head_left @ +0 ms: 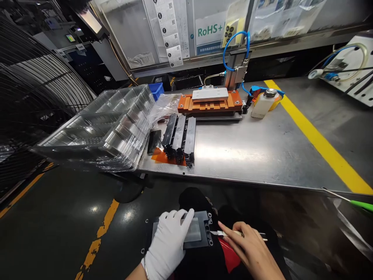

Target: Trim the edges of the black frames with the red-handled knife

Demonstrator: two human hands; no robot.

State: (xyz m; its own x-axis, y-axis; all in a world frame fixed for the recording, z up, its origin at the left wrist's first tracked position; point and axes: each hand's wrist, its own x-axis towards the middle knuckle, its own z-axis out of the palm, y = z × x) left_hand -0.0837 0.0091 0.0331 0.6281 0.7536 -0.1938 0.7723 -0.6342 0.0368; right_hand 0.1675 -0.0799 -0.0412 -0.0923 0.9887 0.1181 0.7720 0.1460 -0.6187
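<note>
My left hand (169, 243), in a white glove, grips a dark rectangular plastic part (198, 244) low over my lap. Its thumb and fingers lie across a paler grey panel on the part's face. Small round lugs show at the part's corners. In my bare right hand (247, 243) is a craft knife (224, 233), held between thumb and fingers. The blade points left and its tip is at the lugged right edge of the part; whether it touches cannot be made out. A red piece (229, 254) shows below the knife.
Stacked clear plastic trays (122, 128) fill the bench's left end. Several dark parts (183, 134) lie beside them on an orange sheet (160, 156). Behind stands an orange fixture (186, 103) with a press; right of it, a white bottle (262, 105). A green-handled tool (361, 205) juts past the front edge.
</note>
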